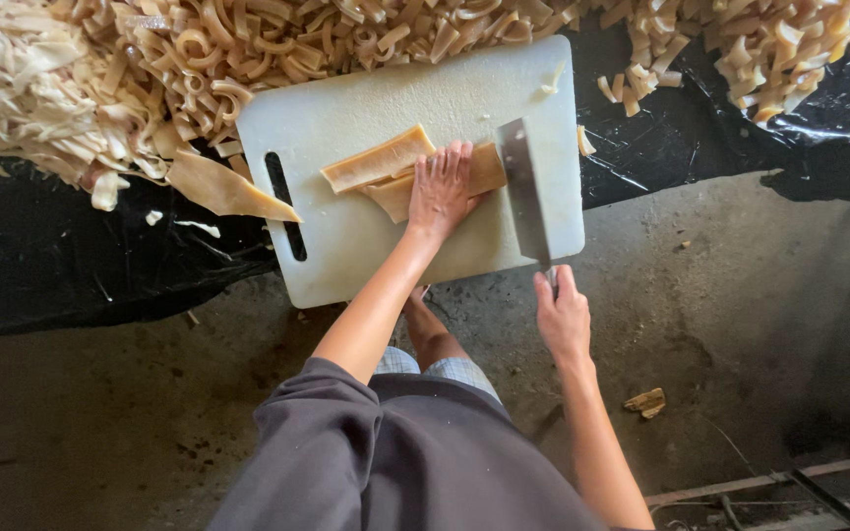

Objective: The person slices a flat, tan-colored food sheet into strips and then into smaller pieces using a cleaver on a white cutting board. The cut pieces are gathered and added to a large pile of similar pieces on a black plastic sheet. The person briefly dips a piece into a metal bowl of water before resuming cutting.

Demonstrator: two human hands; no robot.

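Note:
A white cutting board (346, 108) lies on black plastic sheeting. On it rest stacked tan sheets (378, 162) of a leathery material. My left hand (441, 189) presses flat on the sheets, fingers together and pointing away from me. My right hand (563, 317) grips the handle of a cleaver (524, 189), whose broad blade stands edge-down on the sheets just right of my left fingers.
A large heap of cut tan strips (199, 49) covers the black sheeting (41, 256) beyond and left of the board, with more strips (769, 44) at top right. A loose tan sheet (223, 187) lies left of the board. Concrete floor (740, 295) lies below, a scrap (646, 401) on it.

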